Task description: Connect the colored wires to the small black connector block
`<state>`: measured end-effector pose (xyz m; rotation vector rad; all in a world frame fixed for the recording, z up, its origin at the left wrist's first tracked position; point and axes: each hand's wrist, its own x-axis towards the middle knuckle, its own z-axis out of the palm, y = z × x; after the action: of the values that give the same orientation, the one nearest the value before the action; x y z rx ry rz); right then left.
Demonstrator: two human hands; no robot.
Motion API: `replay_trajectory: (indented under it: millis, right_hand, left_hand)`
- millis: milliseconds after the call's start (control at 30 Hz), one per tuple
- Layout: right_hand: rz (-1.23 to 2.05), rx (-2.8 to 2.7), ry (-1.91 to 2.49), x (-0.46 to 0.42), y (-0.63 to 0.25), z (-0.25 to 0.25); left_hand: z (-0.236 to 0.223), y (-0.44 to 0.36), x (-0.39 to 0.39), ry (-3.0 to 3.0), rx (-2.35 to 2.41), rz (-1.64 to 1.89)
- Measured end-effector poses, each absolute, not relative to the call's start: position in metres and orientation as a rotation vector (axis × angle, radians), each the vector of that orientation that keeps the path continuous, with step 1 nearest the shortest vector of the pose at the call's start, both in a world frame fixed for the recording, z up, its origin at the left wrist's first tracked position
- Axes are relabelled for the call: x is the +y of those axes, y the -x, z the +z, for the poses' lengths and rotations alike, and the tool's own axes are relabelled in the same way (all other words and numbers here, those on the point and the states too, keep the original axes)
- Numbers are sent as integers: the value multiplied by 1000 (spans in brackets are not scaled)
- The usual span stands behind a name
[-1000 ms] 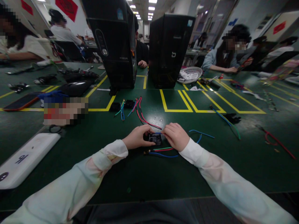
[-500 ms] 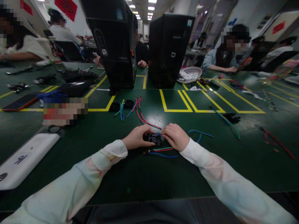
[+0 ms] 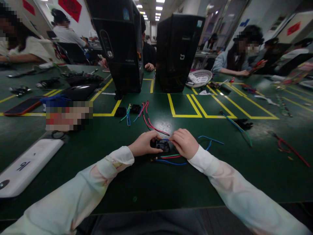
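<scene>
My left hand [image 3: 144, 143] is closed on the left side of a small black plastic housing [image 3: 163, 145], thumb below and fingers above. At its upper right, my right hand [image 3: 185, 143] pinches a blue wire [image 3: 165, 139] that runs along the housing's top edge. The pinching fingertips partly hide the wire's end. Just below on the green table lie a red and green wire pair [image 3: 172, 156] and another blue wire [image 3: 171, 162], with brass-coloured ends at the left. More blue wire [image 3: 210, 140] shows to the right of my right hand.
Two black computer towers [image 3: 117, 49] [image 3: 179, 52] stand ahead. Beyond my hands lie red wires [image 3: 149, 122] and black housings [image 3: 135, 108]. A white casing [image 3: 30, 166] is at left, a white basket [image 3: 199, 77] at back right. Several people sit around.
Both hands keep the same hold on the housing and wire. The whole view has shifted very slightly; nothing else visibly differs.
</scene>
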<state>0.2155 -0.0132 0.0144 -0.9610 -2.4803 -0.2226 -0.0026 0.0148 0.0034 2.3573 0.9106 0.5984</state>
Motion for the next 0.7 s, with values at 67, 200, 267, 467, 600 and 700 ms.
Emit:
replay_trajectory:
  millis: [67, 200, 267, 467, 600, 700]
  right_hand:
    - [-201, -2486, 987, -13, -215, 14]
    - [-250, -2504, 984, -13, -215, 15]
    - [-283, -2497, 978, -13, -215, 16]
    - [-229, -2521, 1083, -12, -216, 13]
    - [-199, -2461, 1147, -11, -216, 11]
    - [-214, -2458, 1152, -12, -215, 12]
  left_hand:
    - [4, 2, 15, -2359, 908, 599]
    - [4, 2, 14, -2365, 922, 594]
    - [3, 2, 15, -2369, 921, 591]
    - [2, 2, 16, -2387, 924, 579]
    - [2, 2, 15, -2379, 933, 592]
    - [2, 2, 15, -2371, 930, 600]
